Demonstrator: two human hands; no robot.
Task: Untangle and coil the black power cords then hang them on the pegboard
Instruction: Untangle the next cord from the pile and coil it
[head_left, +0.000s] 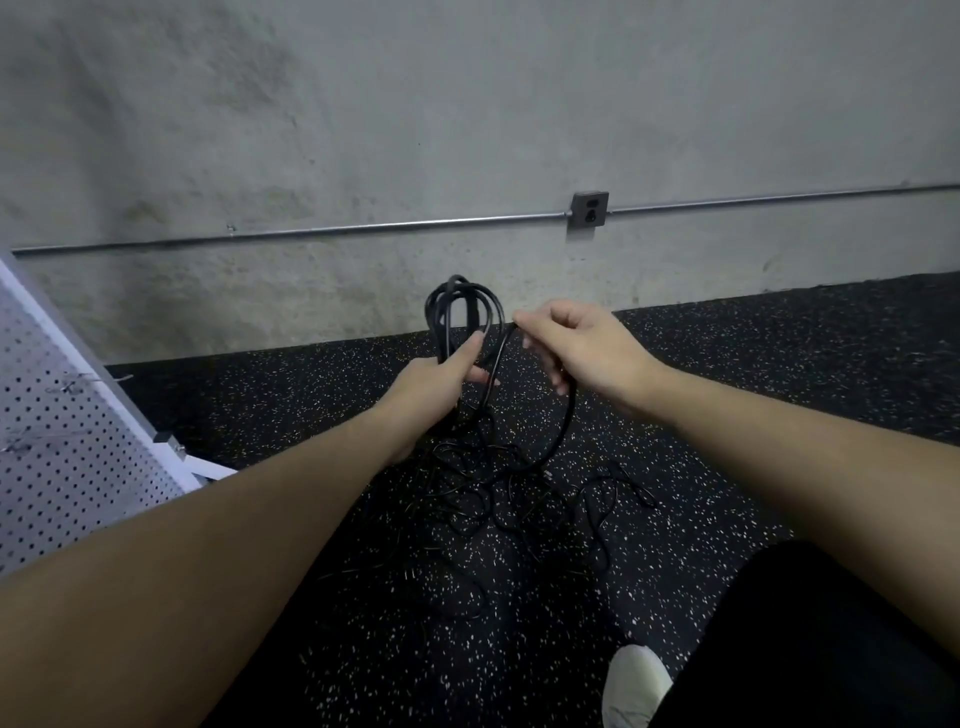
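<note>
At your far left the white perforated metal pegboard (62, 431) leans on the floor, a few thin wire hooks on its face. Your left hand (434, 387) is curled round a coil of black power cord (460, 312), thumb laid up along the loops, which stand above your fist in front of the grey concrete wall (363, 130). From that coil one strand arcs right to your right hand (576, 348), whose thumb and forefinger pinch it (the other fingers hang loosely curled). Below both hands the uncoiled black cord tangle (519, 499) sprawls on the black speckled rubber floor (779, 374). Behind your right hand a grey metal outlet box (589, 209) sits on a wall conduit.
</note>
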